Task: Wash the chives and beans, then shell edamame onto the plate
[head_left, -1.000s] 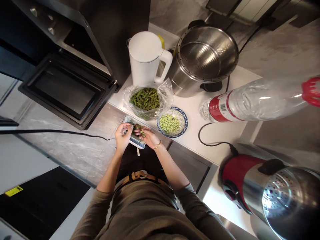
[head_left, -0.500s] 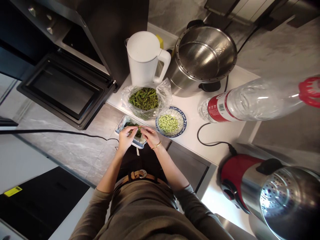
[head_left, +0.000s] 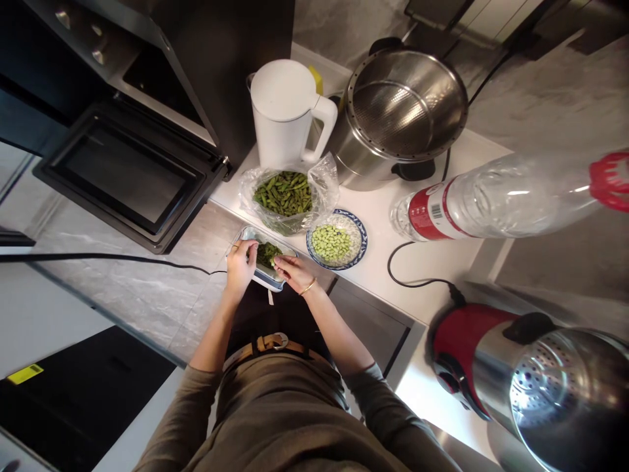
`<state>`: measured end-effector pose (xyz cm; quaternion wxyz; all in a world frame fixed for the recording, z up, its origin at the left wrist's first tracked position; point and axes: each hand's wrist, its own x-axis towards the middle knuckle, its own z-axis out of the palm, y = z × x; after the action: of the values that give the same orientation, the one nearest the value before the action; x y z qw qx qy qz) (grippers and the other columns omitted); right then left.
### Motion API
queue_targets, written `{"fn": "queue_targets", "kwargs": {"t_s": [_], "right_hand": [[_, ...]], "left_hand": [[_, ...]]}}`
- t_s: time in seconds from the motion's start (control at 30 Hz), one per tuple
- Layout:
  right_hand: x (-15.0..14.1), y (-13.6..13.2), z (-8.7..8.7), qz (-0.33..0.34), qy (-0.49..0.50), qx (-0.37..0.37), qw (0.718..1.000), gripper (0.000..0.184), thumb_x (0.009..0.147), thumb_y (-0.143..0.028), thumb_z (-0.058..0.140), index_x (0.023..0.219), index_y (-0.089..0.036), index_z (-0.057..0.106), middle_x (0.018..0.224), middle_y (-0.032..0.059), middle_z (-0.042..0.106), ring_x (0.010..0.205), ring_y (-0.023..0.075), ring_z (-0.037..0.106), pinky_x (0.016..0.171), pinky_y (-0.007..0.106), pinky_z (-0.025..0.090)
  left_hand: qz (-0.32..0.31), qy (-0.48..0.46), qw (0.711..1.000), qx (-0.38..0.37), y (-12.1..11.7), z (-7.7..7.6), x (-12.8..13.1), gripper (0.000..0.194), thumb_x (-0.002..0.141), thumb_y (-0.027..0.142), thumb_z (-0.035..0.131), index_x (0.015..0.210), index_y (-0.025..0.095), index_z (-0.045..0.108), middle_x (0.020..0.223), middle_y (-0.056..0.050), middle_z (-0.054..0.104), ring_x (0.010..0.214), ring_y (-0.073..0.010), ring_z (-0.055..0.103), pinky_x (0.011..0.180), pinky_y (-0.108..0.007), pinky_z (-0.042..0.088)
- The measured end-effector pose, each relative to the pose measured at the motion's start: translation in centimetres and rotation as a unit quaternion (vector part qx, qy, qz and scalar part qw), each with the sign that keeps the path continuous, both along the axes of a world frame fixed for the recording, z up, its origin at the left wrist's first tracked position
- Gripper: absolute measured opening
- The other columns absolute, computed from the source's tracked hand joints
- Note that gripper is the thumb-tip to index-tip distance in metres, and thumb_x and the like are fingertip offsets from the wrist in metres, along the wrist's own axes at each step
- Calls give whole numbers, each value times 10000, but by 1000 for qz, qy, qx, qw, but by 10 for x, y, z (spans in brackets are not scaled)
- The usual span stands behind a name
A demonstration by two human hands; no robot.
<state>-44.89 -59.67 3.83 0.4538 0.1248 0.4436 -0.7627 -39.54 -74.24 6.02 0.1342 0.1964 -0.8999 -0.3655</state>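
Note:
My left hand [head_left: 240,265] is closed over the left side of a small box [head_left: 270,284] with a pale lining. Its thumb and fingertips are pressed together, and I cannot make out what is between them. Dark green empty pods [head_left: 265,253] lie inside the box. My right hand [head_left: 295,274], with a bangle at the wrist, pinches a small pale green edamame bean at the box's right side. Just beyond stands a clear plastic bag [head_left: 322,190] full of edamame pods [head_left: 284,195]. Right of it, shelled beans [head_left: 332,242] fill a blue-rimmed plate [head_left: 364,239].
Behind the bag stand a white jug [head_left: 281,118] and a large steel pot [head_left: 361,164]. A big plastic bottle [head_left: 511,196] and a red cooker [head_left: 474,341] are on the right. An oven door [head_left: 128,174] hangs open at left, with a black cable [head_left: 122,258] below it.
My hands were together over the box around a pod and are now apart. The left moved left and the right slightly down, with a pale bean showing at its fingertips.

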Motion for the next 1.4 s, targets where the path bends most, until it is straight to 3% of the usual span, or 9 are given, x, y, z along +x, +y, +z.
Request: {"fn": "queue_targets", "kwargs": {"t_s": [0.13,0.27,0.43,0.7,0.9,1.03,1.2,1.4], "right_hand": [[0,-1,-2,-46,-17,17,999,345,513,-427,845,694,-168,706,621,-3,613,495,53,423,412,211,260],[-1,-3,0,-66,-14,27,997,332,500,-423,843,679,-176,712,643,2,640,540,68,467,443,209,295],[-1,-4,2,-51,20,49,997,294,522,-398,826,682,-178,717,630,-5,635,572,92,508,469,225,320],[-3,0,-2,-9,85,92,992,243,572,-384,780,682,-175,724,552,-24,597,499,80,460,471,233,334],[1,-1,3,-5,125,101,987,171,634,-348,721,647,-180,693,529,-44,539,461,65,394,461,234,313],[4,-5,7,-2,100,93,991,181,630,-358,708,595,-187,656,541,-33,548,475,75,389,466,242,311],[5,-8,11,-26,92,73,993,241,605,-415,751,625,-189,670,592,-19,561,526,86,405,489,251,324],[5,-10,9,-45,67,57,995,207,578,-362,776,668,-191,702,600,-23,588,510,79,407,483,253,323]], "left_hand": [[-82,-9,996,-43,-6,-4,0,175,876,243,545,925,208,709,937,-64,690,919,-192,617,890,-356,494],[-110,29,992,-46,6,-3,3,217,883,272,558,1038,222,701,978,-58,688,940,-182,615,894,-360,505],[-148,28,985,-79,14,-1,7,234,889,193,518,1039,193,697,910,-65,680,862,-171,610,797,-314,536],[-245,-17,961,-126,6,2,6,238,892,161,492,1053,177,667,969,-63,711,877,-179,628,821,-325,544],[-201,-24,965,-169,10,-3,5,181,847,127,526,946,166,672,834,-64,705,783,-179,645,745,-298,536],[-164,-16,976,-146,9,-5,6,185,826,116,544,945,182,669,775,-43,687,717,-158,637,712,-269,527],[-128,7,983,-133,15,-3,9,149,850,150,532,915,186,662,824,-57,693,809,-176,645,763,-295,530],[-70,42,995,-55,22,-6,9,128,854,202,560,918,187,671,801,-33,702,716,-135,647,729,-266,544]]}}
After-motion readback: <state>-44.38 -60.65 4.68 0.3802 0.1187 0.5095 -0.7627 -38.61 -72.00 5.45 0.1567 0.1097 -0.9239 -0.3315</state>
